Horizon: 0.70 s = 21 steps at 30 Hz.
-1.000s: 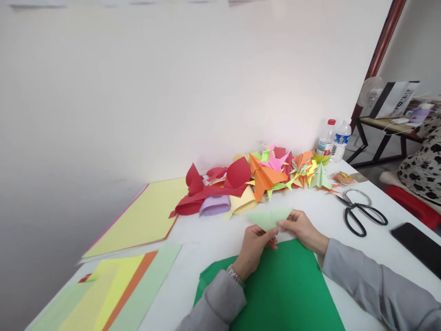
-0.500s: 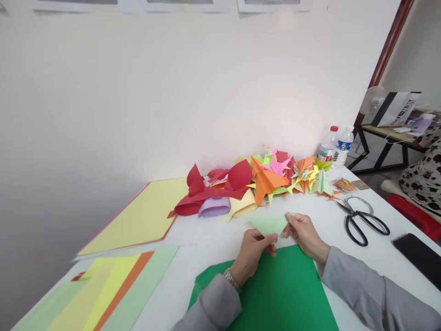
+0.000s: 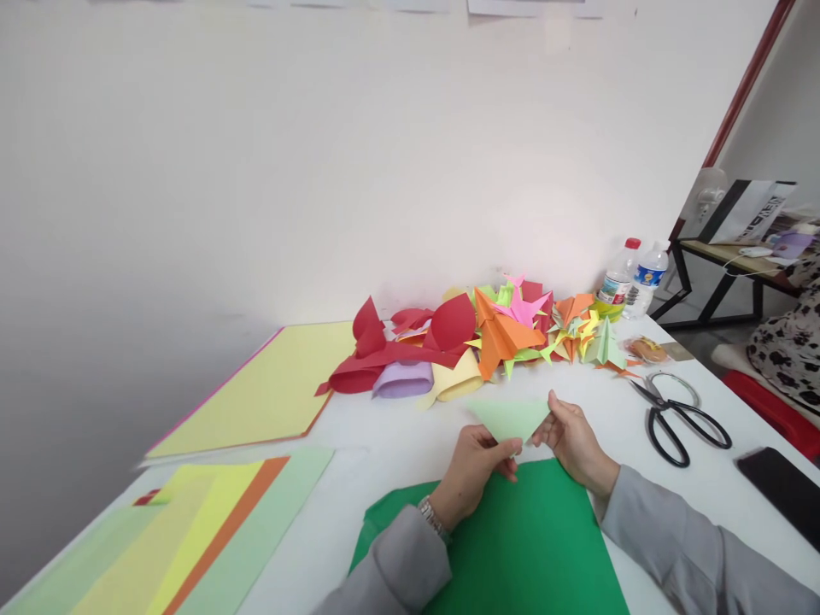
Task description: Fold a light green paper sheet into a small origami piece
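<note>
Between my hands is a pale green paper triangle (image 3: pixel 512 416), held up over the white table with its point downward. My left hand (image 3: pixel 472 471) pinches it near the lower point, thumb on the front. At its right corner, my right hand (image 3: pixel 575 442) grips the edge between thumb and fingers. Beneath both hands lies a dark green sheet (image 3: pixel 525 538), with its left corner creased. Behind the triangle sits a pile of folded paper, including an orange piece (image 3: pixel 498 335), a pink piece (image 3: pixel 522 309) and red curved pieces (image 3: pixel 450 326).
Black-handled scissors (image 3: pixel 679 418) and a dark phone (image 3: pixel 781 491) lie at the right. Two bottles (image 3: pixel 618 278) stand against the wall. Coloured sheets (image 3: pixel 256 521) and a large yellow sheet (image 3: pixel 262 393) cover the left side. A person's patterned clothing (image 3: pixel 791 342) shows at the far right.
The view has shifted slightly. My right hand has moved a little to the right along with the triangle's corner, and more of the triangle's face shows.
</note>
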Motion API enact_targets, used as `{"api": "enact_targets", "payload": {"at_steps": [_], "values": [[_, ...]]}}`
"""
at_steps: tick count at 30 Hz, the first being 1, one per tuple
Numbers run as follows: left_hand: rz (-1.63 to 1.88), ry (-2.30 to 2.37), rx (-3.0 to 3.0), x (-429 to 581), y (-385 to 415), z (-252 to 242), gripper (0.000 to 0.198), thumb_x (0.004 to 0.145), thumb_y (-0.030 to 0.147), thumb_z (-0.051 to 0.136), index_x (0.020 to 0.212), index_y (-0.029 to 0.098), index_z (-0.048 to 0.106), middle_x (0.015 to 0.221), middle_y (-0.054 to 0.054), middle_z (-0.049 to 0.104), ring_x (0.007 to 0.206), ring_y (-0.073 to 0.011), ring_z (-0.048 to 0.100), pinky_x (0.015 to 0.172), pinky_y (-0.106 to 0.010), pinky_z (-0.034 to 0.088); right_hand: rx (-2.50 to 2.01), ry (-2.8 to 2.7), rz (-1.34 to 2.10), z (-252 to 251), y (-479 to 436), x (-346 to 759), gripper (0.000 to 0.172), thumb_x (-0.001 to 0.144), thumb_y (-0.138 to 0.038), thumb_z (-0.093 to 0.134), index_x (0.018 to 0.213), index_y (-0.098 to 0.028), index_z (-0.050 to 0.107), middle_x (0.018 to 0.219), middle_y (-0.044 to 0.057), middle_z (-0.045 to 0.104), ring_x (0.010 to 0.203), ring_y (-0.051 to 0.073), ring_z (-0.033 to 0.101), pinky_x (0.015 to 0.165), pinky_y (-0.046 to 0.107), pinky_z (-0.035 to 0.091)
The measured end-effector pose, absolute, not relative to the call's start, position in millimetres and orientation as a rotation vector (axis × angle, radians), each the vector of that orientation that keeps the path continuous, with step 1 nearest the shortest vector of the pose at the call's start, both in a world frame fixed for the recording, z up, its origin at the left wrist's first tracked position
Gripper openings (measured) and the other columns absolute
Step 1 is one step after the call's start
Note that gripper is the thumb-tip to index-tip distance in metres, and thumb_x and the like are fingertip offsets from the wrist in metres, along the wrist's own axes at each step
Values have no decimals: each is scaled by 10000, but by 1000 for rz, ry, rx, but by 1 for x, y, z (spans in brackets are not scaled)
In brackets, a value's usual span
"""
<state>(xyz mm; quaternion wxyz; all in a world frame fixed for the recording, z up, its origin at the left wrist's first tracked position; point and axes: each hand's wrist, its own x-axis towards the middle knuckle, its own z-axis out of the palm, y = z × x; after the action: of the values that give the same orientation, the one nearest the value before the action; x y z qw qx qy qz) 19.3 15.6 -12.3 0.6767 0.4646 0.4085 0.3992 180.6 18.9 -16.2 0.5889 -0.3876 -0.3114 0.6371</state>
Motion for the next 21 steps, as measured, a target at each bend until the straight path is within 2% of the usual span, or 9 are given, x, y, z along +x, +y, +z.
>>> {"api": "enact_targets", "payload": {"at_steps": [4,12,18,21], "values": [[921,910,1029,19,15,-11,310,571,386,796,562,109,656,441,-13,587,399,-123,530,446,-260,479,-897,-771,1509,-15,18,181,437,696,-539,712,543,-161,554,421,17,589,399,135,555,460,254,420],[938,913,1046,19,14,-11,290,585,366,792,546,114,653,442,-10,588,399,-118,519,452,-261,475,-980,-969,1452,-19,17,183,435,712,-520,703,510,-140,637,477,42,640,463,123,559,534,253,407],[937,902,1056,19,15,-14,279,594,363,790,572,109,675,448,-16,594,409,-120,516,450,-261,475,-1125,-1124,1352,-21,15,184,438,755,-532,652,535,-156,696,417,12,595,400,101,485,491,246,361],[942,904,1059,19,15,-13,274,595,365,787,573,115,676,449,-13,591,408,-119,513,447,-259,472,-1123,-1137,1361,-18,14,183,429,739,-539,660,537,-162,696,430,15,611,406,107,494,489,248,362]]}}
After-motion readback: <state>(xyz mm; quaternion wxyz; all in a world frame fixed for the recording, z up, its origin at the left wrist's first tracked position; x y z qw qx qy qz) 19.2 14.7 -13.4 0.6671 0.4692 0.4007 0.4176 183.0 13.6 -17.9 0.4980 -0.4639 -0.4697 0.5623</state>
